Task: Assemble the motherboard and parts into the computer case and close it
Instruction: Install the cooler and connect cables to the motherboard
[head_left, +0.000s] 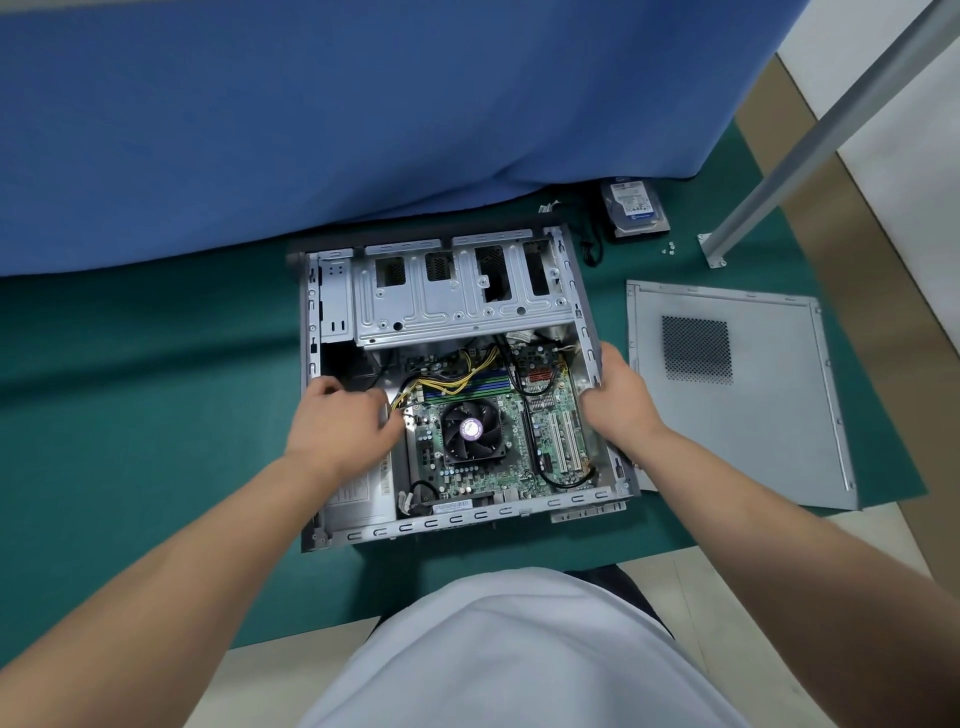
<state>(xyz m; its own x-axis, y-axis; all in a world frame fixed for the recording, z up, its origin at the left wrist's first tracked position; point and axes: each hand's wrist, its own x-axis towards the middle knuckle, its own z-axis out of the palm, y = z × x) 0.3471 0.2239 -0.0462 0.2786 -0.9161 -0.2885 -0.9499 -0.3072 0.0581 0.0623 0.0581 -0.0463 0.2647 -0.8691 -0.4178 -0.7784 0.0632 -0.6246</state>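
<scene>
An open grey computer case (332, 296) lies on its side on the green mat. The green motherboard (511, 441) with a black CPU fan (471, 431) and yellow cables (457, 382) sits inside it. My left hand (340, 423) reaches into the case at the left, over the power supply (363, 491), fingers curled near the cables; what they hold is hidden. My right hand (615, 397) grips the case's right wall. The grey side panel (737, 410) lies flat to the right of the case.
A hard drive (635, 210) with a black cable (589, 249) lies behind the case at the right, a few small screws (670, 248) beside it. Blue cloth (363, 119) hangs behind. A metal leg (810, 140) stands at the far right.
</scene>
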